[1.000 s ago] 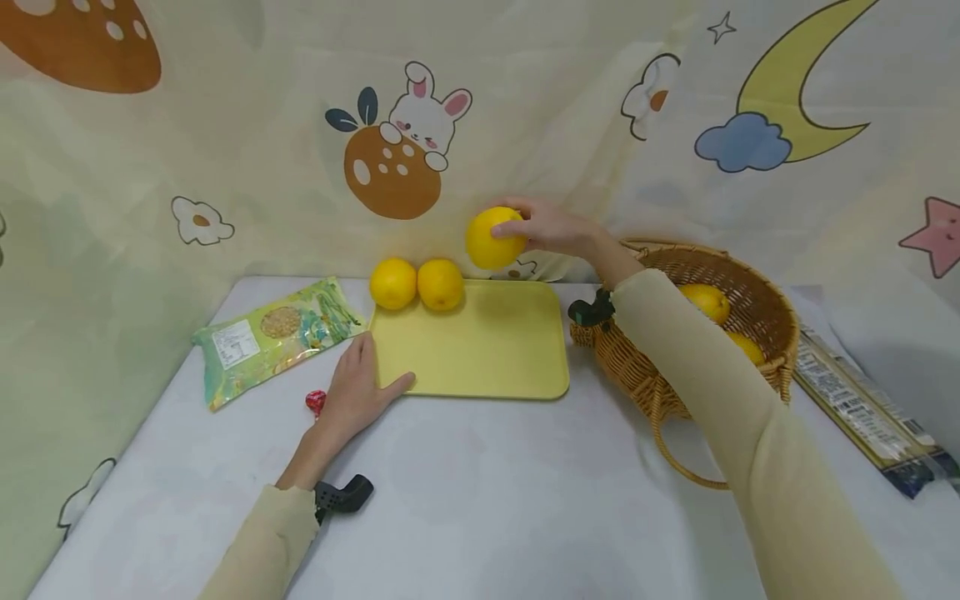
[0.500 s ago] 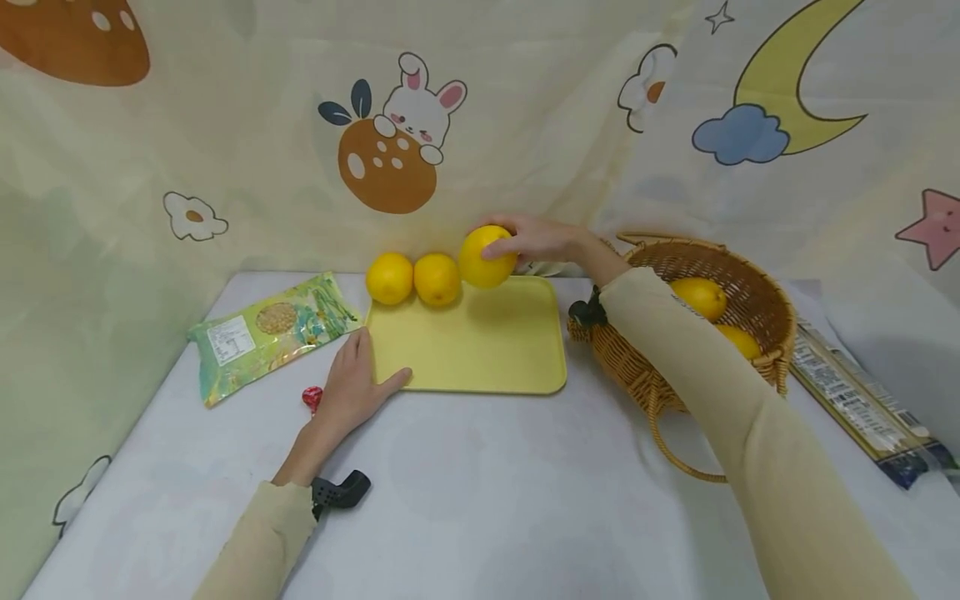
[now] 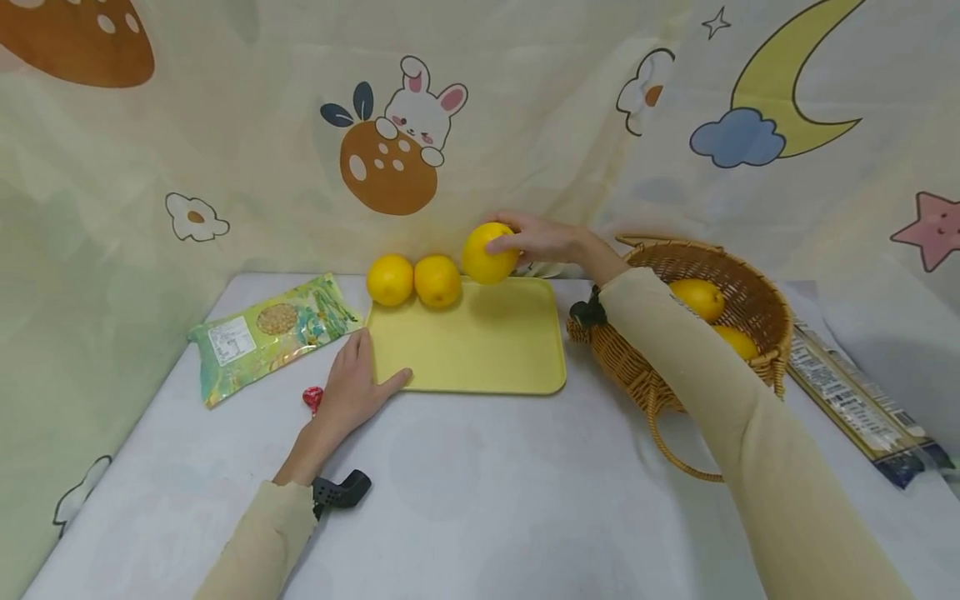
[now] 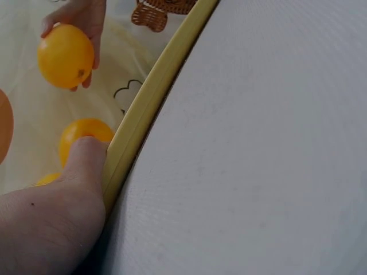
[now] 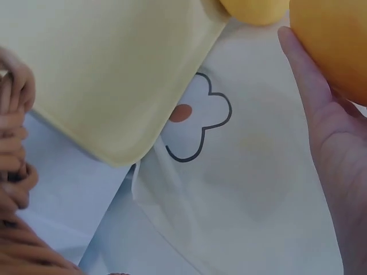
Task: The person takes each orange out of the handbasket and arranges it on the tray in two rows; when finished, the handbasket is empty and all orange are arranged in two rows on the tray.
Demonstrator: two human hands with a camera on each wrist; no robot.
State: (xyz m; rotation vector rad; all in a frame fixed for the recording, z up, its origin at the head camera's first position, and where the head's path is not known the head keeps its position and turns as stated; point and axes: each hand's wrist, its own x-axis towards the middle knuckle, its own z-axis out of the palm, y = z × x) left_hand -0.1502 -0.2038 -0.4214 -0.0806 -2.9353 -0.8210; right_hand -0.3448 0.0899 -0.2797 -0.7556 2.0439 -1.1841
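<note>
My right hand [image 3: 540, 240] holds a round yellow citrus fruit [image 3: 486, 258] above the back edge of the yellow tray [image 3: 480, 350], with the thumb across its near side. Two similar fruits, a left one [image 3: 390, 280] and a right one [image 3: 437, 281], sit side by side at the tray's back left. In the left wrist view, the held fruit [image 4: 66, 56] shows a small dark spot. My left hand [image 3: 351, 387] rests against the tray's near left corner, fingers straight along the side and thumb stretched over the front rim. In the right wrist view the held fruit [image 5: 338, 46] is partly cut off.
A wicker basket [image 3: 630, 371] with yellow fruits [image 3: 697, 297] stands right of the tray, partly behind my right forearm. A green food packet [image 3: 270, 337] and a red-wrapped candy [image 3: 312, 398] lie at left. A long clear packet [image 3: 862, 400] lies far right. Printed cloth [image 3: 285, 167] hangs behind.
My right hand has lowered the fruit toward the tray's back edge and shifted slightly left, then risen a touch. The left hand has stayed against the tray.
</note>
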